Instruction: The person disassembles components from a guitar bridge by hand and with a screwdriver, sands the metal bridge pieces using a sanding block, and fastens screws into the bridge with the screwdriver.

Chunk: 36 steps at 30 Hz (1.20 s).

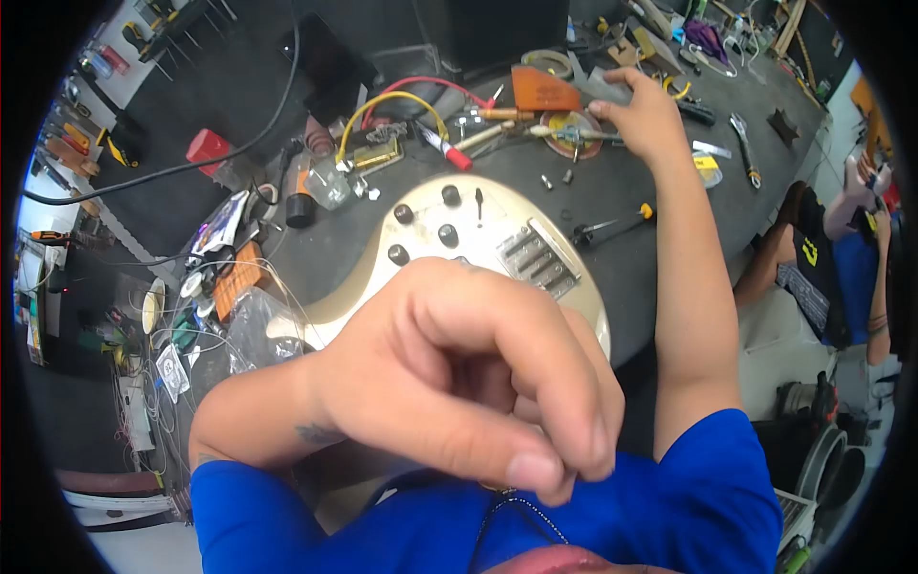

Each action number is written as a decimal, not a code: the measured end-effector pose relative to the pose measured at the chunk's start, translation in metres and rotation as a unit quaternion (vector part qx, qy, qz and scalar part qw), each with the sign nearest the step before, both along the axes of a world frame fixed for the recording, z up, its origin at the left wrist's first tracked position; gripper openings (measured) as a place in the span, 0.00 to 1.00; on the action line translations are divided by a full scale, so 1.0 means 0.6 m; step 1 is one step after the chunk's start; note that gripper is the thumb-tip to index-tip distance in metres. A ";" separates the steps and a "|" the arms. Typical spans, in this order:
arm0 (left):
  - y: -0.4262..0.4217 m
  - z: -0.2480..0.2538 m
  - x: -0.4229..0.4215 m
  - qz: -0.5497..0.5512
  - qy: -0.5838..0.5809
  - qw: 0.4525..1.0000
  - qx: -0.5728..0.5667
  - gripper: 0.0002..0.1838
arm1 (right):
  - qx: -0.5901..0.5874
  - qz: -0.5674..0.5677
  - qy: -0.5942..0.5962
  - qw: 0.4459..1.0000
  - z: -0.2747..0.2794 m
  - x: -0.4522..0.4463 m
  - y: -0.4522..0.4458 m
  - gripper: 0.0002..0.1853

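My left hand is raised close to the camera, with thumb and fingertips pinched together. Whatever may be between those tips is too small or hidden to make out. Behind it, a cream-gold electric guitar body lies on the dark bench, partly covered by my hand. Its black knobs, a small switch and a metal bridge face up. Stretched to the far side of the bench, my right hand has its thumb and fingers around a grey flat piece, beside an orange block.
A screwdriver and an adjustable wrench lie right of the guitar. Test leads, a red-capped marker and a round tin sit behind it. Plastic bags crowd the left. Another person sits at right.
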<state>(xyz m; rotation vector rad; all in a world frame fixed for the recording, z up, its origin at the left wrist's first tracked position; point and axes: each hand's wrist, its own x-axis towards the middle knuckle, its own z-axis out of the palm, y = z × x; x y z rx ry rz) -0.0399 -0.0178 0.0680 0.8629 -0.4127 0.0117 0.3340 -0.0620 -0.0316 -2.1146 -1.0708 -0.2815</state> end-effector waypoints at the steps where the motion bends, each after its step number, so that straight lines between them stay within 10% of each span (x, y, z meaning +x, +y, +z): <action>1: -0.003 -0.002 0.002 0.001 -0.010 1.000 0.000 0.10 | -0.005 0.000 0.028 1.000 0.010 -0.004 -0.002 0.31; 12: 0.102 -0.084 0.047 0.233 0.136 0.963 -0.002 0.17 | -0.114 -0.073 0.047 0.990 0.023 -0.018 0.000 0.35; 36: 0.105 -0.108 0.056 0.226 0.149 0.963 -0.011 0.20 | -0.015 -0.100 -0.069 0.992 0.001 -0.005 0.011 0.31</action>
